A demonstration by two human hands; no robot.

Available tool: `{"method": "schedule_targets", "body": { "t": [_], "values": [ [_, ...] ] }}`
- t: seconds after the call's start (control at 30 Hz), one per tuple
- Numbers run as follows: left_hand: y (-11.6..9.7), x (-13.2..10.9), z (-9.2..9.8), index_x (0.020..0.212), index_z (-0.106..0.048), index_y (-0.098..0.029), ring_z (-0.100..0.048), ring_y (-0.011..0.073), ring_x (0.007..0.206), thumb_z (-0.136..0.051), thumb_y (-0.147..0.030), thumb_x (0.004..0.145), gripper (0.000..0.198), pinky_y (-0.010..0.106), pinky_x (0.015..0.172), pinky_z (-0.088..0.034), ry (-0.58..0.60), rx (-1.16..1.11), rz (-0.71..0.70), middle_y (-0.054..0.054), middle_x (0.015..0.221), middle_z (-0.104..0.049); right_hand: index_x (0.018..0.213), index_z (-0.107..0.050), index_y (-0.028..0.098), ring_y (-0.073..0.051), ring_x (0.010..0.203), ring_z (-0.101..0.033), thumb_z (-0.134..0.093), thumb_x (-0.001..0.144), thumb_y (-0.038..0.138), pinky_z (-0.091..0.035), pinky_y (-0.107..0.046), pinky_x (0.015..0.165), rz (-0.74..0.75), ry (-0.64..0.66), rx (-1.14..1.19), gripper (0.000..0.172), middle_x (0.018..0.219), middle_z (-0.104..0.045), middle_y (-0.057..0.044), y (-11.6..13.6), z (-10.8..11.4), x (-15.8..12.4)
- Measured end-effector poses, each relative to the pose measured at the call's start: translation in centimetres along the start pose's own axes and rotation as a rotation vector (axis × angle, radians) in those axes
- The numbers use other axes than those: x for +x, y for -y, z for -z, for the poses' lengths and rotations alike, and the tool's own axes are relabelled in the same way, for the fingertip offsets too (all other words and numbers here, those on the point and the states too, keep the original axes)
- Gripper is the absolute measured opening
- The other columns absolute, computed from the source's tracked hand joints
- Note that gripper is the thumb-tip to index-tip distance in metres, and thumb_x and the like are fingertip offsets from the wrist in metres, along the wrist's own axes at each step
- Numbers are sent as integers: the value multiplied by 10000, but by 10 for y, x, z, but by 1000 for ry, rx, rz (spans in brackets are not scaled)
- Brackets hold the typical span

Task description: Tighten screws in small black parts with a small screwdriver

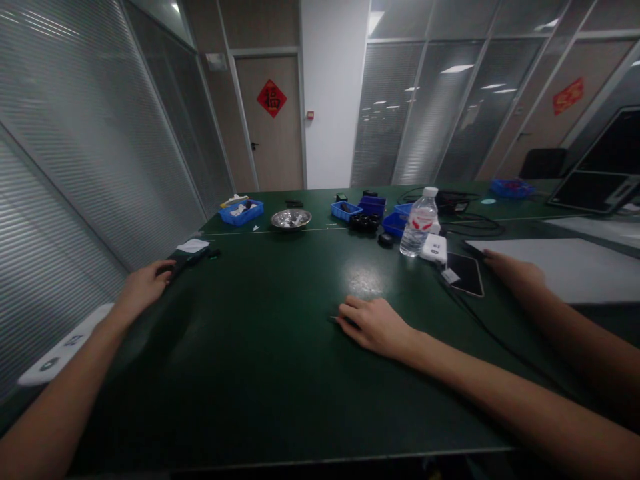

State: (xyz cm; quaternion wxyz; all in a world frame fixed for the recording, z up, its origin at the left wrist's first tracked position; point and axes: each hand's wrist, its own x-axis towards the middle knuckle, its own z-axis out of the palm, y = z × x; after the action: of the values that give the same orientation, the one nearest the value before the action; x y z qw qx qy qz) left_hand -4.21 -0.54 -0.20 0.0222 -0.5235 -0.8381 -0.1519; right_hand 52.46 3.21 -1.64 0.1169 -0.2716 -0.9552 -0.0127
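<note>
My left hand (145, 285) lies at the left edge of the dark green table (260, 373), its fingers curled round the end of a dark flat object (187, 261) next to a white paper (193, 246). My right hand (373, 325) rests palm down in the middle of the table with its fingers stretched flat. A thin pale sliver (333, 318) shows at its fingertips. Another person's hand (515, 273) reaches in from the right and lies beside a black phone (467, 274).
A water bottle (419, 223), a white charger (434, 248) with a cable and a black mouse (385, 239) stand right of centre. Farther back sit a metal bowl (291, 219) and several blue bins (242, 212). A white board (565, 267) lies at the right.
</note>
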Motion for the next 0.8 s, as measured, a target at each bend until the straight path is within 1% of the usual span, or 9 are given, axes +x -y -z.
{"method": "schedule_targets", "body": {
  "t": [0.1, 0.23, 0.4, 0.47, 0.6, 0.7, 0.8],
  "values": [
    [0, 2, -1, 1362, -614, -108, -690, 249, 912, -485, -289, 928, 488, 296, 812, -519, 28, -2, 21, 130, 1150, -734, 1026, -606, 188, -95, 617, -466, -439, 1035, 338, -242, -272, 540, -1, 6, -9, 225, 954, -594, -35, -1, -1, 0],
    [-3, 0, 1, 1367, -605, -77, -688, 253, 943, -477, -264, 914, 507, 293, 819, -520, 35, -6, 35, 142, 1159, -728, 1003, -606, 182, -95, 615, -464, -432, 1037, 337, -232, -276, 538, -3, -1, -12, 236, 946, -593, -35, 0, 0, 1],
    [-7, -2, 4, 1364, -621, -109, -691, 249, 864, -445, -303, 928, 508, 300, 765, -524, 44, -19, 62, 118, 1031, -751, 1015, -616, 182, -94, 618, -465, -433, 1036, 334, -238, -271, 533, 16, -11, 7, 239, 946, -597, -36, -1, 1, 0],
    [-7, -2, 5, 1356, -633, -125, -689, 254, 843, -458, -314, 915, 511, 308, 761, -524, 37, -19, 79, 107, 988, -756, 1012, -618, 182, -93, 616, -462, -437, 1036, 338, -238, -272, 535, 14, -13, 6, 240, 946, -597, -36, -1, 0, 0],
    [-5, 0, 7, 1324, -664, -135, -688, 265, 850, -458, -342, 908, 508, 328, 795, -527, -2, -20, 113, 101, 970, -765, 1012, -617, 184, -93, 614, -455, -427, 1041, 350, -237, -270, 534, 8, -13, 10, 253, 938, -592, -32, -2, -2, 0],
    [-4, 1, 10, 1306, -680, -142, -693, 265, 871, -455, -355, 917, 497, 335, 822, -530, -12, -29, 107, 96, 971, -770, 999, -614, 182, -91, 609, -453, -427, 1040, 345, -237, -269, 534, 3, -14, 10, 251, 940, -590, -33, -2, -2, 0],
    [-4, 0, 11, 1284, -696, -140, -692, 288, 917, -462, -345, 913, 485, 368, 847, -534, -30, -31, 92, 110, 1005, -769, 1000, -610, 177, -93, 616, -467, -425, 1039, 337, -242, -268, 534, 9, -8, 11, 247, 950, -592, -39, 0, 0, 1]
  ]
}}
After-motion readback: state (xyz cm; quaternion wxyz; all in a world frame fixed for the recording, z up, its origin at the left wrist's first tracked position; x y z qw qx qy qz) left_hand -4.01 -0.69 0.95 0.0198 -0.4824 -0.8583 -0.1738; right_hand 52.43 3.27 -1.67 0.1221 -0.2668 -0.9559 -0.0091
